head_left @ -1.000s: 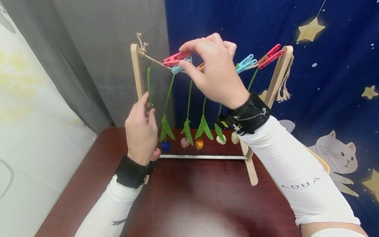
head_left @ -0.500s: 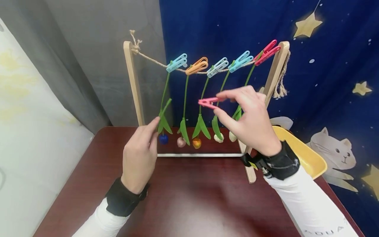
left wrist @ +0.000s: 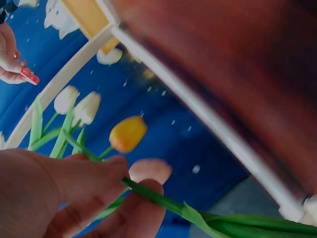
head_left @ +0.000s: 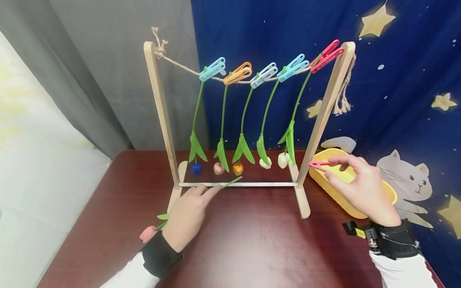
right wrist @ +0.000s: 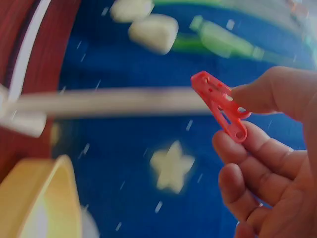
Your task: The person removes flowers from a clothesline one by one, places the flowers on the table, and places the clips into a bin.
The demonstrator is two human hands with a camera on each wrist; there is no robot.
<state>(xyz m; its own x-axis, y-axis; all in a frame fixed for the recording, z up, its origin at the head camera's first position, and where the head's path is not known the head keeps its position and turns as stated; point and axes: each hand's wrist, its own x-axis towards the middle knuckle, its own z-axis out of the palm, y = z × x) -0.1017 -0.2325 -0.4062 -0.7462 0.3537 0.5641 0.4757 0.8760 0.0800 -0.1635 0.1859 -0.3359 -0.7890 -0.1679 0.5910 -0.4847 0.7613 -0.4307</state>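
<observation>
My left hand pinches the green stem of a pink artificial tulip low over the table, its bloom pointing toward the front left. In the left wrist view the stem runs between thumb and fingers. Over the yellow bin, my right hand pinches a red clothespin between thumb and fingers. Several tulips hang bloom-down from a rope, each under a clothespin: a blue tulip, a dusty pink tulip, an orange tulip and white tulips toward the right.
A wooden frame carries the rope, with a white crossbar low between its posts. The yellow bin stands beside the right post. Curtains hang behind the dark red table.
My right hand has taken the red clothespin off the rope's left part and carried it down right to the bin. My left hand has lowered the pink tulip from near the rope toward the table.
</observation>
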